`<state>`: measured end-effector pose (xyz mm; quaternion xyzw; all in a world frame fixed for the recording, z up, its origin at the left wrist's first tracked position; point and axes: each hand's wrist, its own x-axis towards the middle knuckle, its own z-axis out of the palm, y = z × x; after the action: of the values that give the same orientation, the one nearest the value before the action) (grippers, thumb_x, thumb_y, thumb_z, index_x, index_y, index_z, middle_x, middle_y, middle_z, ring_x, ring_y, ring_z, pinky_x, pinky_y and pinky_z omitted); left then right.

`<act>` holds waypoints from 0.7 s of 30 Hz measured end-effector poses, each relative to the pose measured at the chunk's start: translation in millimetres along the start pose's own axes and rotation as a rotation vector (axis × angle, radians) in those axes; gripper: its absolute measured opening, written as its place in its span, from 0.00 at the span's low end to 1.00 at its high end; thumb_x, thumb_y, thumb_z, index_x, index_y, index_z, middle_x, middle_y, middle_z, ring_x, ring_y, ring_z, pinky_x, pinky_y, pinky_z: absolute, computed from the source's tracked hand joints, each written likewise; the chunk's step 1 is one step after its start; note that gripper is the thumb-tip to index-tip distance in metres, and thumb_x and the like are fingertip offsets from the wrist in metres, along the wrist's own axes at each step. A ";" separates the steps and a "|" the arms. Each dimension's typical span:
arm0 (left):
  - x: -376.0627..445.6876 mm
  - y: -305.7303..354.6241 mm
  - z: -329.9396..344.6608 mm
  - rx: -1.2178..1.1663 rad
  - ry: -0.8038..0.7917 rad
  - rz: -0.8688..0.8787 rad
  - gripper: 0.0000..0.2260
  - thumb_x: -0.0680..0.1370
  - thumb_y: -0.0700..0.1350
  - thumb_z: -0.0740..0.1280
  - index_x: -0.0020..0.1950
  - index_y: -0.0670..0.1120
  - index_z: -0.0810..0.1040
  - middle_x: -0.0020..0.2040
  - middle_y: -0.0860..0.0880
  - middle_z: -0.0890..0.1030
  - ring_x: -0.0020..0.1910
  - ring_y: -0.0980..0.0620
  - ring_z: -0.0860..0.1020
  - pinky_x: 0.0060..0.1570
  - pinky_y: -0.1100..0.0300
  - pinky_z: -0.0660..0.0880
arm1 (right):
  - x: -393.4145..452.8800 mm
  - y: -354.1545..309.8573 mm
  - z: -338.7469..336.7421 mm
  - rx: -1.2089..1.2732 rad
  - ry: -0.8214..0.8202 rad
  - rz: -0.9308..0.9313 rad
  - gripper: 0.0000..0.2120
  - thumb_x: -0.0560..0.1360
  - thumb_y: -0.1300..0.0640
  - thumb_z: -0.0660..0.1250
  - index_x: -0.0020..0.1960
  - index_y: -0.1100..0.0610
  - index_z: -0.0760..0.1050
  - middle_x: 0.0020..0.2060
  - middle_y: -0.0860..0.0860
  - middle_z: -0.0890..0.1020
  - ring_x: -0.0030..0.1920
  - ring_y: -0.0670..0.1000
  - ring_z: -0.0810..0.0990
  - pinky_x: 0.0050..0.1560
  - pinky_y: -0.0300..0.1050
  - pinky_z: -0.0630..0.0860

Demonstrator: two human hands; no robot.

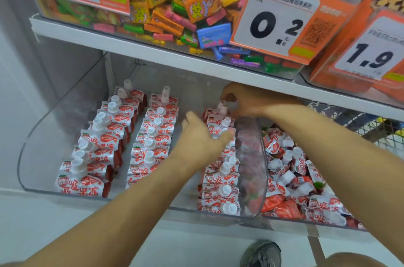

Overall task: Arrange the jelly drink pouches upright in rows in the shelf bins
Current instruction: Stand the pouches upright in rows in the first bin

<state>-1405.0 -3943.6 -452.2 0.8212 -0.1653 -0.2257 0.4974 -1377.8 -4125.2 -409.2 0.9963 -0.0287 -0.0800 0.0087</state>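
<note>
1. Hands come first: the right hand (241,100) reaches far back under the shelf (153,48), and its curled fingers pinch the cap of the back pouch (221,107) in the right row.
2. The left hand (201,140) sits lower, by the middle of that same row. Its fingers look bent toward the pouches, but I cannot tell if they hold one.
3. Jelly drink pouches (150,142) stand in three rows in the clear bin (32,151), white caps up.
4. The next bin (314,224) on the right holds a messy pile of loose pouches (288,175), lying every way.
5. A clear wall (254,168) stands between the two bins, just beside the right row.
6. Above, the candy bin (175,11) is full of bright sweets, with price tags (282,24) hanging in front.
7. A shoe (261,253) shows on the floor below.
</note>
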 end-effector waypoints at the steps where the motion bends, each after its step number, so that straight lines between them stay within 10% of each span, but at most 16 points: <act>1: 10.3 0.2 0.6 -0.019 0.034 0.006 0.36 0.72 0.60 0.70 0.69 0.41 0.58 0.70 0.44 0.66 0.66 0.45 0.69 0.60 0.55 0.68 | -4.0 1.8 -0.1 0.038 0.017 0.004 0.22 0.70 0.61 0.76 0.63 0.57 0.77 0.56 0.52 0.79 0.55 0.53 0.78 0.56 0.43 0.75; 9: 51.0 10.4 16.1 0.142 -0.298 -0.089 0.32 0.69 0.59 0.74 0.67 0.46 0.69 0.60 0.52 0.74 0.56 0.51 0.73 0.57 0.60 0.71 | -2.6 -0.2 5.1 -0.080 0.066 -0.004 0.23 0.69 0.65 0.72 0.60 0.52 0.71 0.48 0.50 0.76 0.46 0.55 0.76 0.45 0.48 0.76; 21: 62.2 1.8 10.1 0.055 -0.233 -0.025 0.32 0.57 0.52 0.81 0.58 0.51 0.77 0.54 0.53 0.82 0.53 0.53 0.79 0.58 0.54 0.77 | -62.6 -6.1 -1.8 0.173 0.180 0.064 0.22 0.74 0.55 0.71 0.66 0.51 0.72 0.55 0.52 0.78 0.51 0.53 0.75 0.49 0.42 0.72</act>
<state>-1358.0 -3982.8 -467.5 0.8047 -0.2177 -0.3211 0.4493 -1438.9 -4115.4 -397.7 0.9951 -0.0661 0.0128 -0.0722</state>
